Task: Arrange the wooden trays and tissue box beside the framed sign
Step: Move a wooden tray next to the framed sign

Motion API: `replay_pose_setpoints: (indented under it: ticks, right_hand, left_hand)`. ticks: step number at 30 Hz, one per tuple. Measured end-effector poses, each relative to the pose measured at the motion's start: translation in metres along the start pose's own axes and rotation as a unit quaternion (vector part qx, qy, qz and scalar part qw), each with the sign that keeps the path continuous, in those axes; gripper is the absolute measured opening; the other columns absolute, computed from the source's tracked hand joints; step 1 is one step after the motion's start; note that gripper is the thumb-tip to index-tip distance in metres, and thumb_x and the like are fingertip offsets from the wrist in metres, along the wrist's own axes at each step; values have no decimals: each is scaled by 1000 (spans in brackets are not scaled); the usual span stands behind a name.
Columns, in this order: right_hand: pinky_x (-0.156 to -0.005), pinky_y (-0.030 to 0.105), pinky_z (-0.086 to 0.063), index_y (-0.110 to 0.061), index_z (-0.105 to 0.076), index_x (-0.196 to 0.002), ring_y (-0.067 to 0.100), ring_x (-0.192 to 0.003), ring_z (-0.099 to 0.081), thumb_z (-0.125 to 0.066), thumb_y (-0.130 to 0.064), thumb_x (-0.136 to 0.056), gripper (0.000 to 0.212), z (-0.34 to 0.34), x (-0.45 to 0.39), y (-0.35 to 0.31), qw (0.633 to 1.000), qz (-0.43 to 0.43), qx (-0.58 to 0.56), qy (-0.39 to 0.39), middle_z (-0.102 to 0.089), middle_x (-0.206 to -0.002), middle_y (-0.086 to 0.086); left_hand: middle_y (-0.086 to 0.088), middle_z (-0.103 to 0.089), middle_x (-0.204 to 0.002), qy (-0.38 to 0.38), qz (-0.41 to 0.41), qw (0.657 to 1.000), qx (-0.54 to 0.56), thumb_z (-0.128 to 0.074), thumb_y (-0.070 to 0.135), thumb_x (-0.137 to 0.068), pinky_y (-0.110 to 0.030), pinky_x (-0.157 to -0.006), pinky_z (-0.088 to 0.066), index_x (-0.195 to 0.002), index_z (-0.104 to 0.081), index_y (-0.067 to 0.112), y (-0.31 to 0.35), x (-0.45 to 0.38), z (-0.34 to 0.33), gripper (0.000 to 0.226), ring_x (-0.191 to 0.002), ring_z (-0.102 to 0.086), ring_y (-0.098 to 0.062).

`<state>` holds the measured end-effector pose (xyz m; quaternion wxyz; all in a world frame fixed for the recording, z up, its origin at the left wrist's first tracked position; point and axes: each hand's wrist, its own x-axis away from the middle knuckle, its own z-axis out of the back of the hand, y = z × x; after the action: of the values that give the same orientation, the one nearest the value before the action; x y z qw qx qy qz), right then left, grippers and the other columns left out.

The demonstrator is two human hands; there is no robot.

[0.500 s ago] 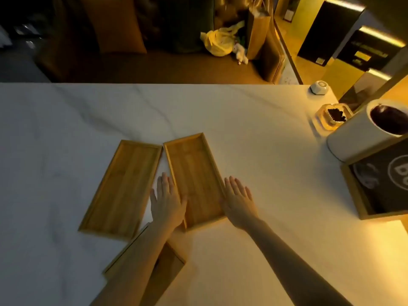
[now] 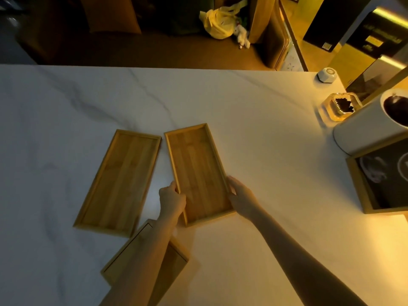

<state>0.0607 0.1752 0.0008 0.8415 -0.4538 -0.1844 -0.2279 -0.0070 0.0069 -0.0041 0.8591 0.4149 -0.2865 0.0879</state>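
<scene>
Two shallow wooden trays lie side by side on the white marble table (image 2: 242,107). My left hand (image 2: 172,200) grips the left long edge of the right tray (image 2: 196,166), and my right hand (image 2: 241,195) grips its right long edge. The left tray (image 2: 120,181) lies untouched, angled away. A third wooden piece (image 2: 172,268), flat and tray-like, lies near the front edge, mostly hidden under my left forearm. The framed sign (image 2: 384,175), dark with a wooden frame, stands at the right edge. A white cylindrical tissue box (image 2: 366,127) stands just behind it.
A clear dish with dark contents (image 2: 340,107) and a small white round device (image 2: 326,74) sit at the far right corner. Beyond the table's far edge are a dark sofa and a yellow bag (image 2: 218,21).
Both hands lay flat with fingers spread beside the right tray's near end; now their fingers curl around its two long edges. The tray looks to be in the same spot.
</scene>
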Motion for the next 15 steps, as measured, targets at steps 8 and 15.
replay_pose_setpoints:
  ticks: [8,15]
  right_hand:
    - [-95,39,-49,-21,-31,-140,23,-115,-51,-43,6,-90,58,24,23,-5,979,-54,-194,-38,-52,-123,5]
    - [-82,29,-52,-20,-33,-139,23,-113,-53,-48,6,-88,60,51,45,-1,975,-8,-223,-16,-54,-125,7]
  left_hand:
    - [-15,-62,-104,-123,4,987,100,-46,-2,-87,-35,-75,-51,-131,-38,20,15,17,22,50,-95,-60,-31]
    - [-11,-60,-104,-118,-45,986,110,-47,1,-88,-43,-86,-49,-135,-31,22,41,40,18,54,-97,-57,-26]
